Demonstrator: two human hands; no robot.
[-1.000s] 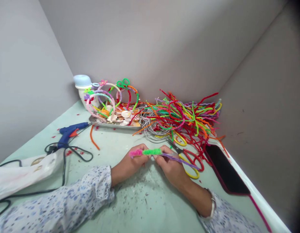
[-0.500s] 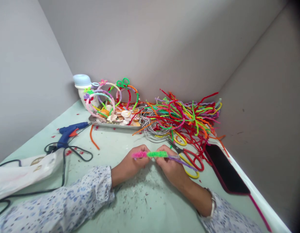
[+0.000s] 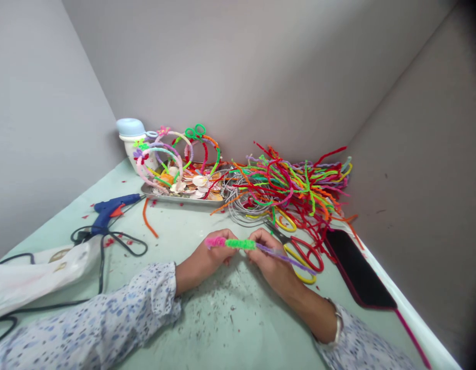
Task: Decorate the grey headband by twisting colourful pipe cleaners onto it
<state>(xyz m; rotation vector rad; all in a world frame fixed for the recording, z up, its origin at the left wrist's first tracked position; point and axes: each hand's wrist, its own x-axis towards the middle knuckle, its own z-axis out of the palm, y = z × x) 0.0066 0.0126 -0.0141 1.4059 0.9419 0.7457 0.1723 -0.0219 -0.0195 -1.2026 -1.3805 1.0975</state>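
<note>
Both hands meet just above the pale green table point(image 3: 230, 318), holding one fuzzy pipe-cleaner piece point(image 3: 238, 243) with a pink end, a green middle and a purple tail. My left hand point(image 3: 207, 259) is closed on the pink end. My right hand point(image 3: 270, 264) pinches the green part, and the purple tail runs right over it toward the scissors point(image 3: 299, 254). A heap of coloured pipe cleaners point(image 3: 295, 187) lies behind the hands.
A metal tray point(image 3: 184, 198) with shells and pipe-cleaner hoops stands at the back, beside a white jar point(image 3: 132, 139). A blue glue gun point(image 3: 112, 208) with black cable lies left, near a white bag point(image 3: 33, 275). A dark phone point(image 3: 357, 275) lies right. Grey walls enclose the table.
The pipe-cleaner piece shifted slightly right, then back left and a little lower; the fingers have shifted slightly on it. Nothing else has moved.
</note>
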